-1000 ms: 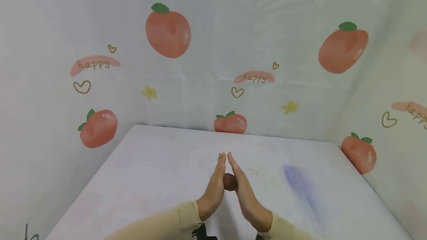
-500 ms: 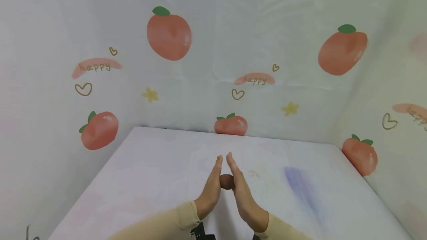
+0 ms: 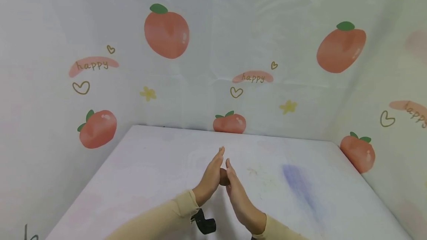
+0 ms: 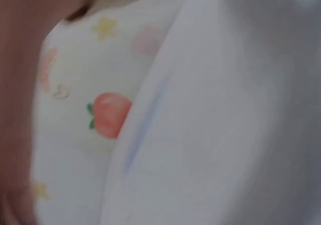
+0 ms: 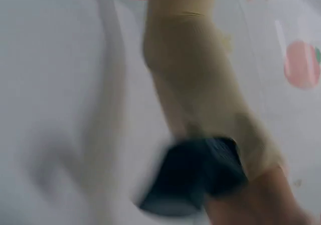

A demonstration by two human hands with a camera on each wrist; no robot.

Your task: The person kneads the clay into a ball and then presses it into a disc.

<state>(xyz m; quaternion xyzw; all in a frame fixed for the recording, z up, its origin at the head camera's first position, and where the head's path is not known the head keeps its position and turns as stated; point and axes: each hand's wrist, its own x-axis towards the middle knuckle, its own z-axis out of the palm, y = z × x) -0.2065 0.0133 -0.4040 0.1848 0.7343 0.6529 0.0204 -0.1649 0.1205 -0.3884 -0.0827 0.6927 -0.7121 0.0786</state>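
A small round brown ball (image 3: 224,177) sits between my two palms above the table, partly covered by them. My left hand (image 3: 210,177) presses it from the left side with straight fingers pointing forward. From the right, my right hand (image 3: 241,201) touches it, fingers likewise straight. The left fingertips reach farther forward than the right ones. In the left wrist view a blurred part of a hand (image 4: 15,94) runs along the left edge, and the ball is not seen. The right wrist view shows the other arm's beige sleeve (image 5: 190,59), not the ball.
The pale table (image 3: 160,158) carries a bluish-purple smear (image 3: 300,184) on its right. White cloth walls with printed fruit (image 3: 166,34) stand behind and at both sides. A black wrist camera (image 3: 205,223) hangs under the left wrist.
The left hand has slid forward against the ball while the right hand has drawn back slightly. The ball has shifted a little left and up in view, and more of the black wrist camera shows.
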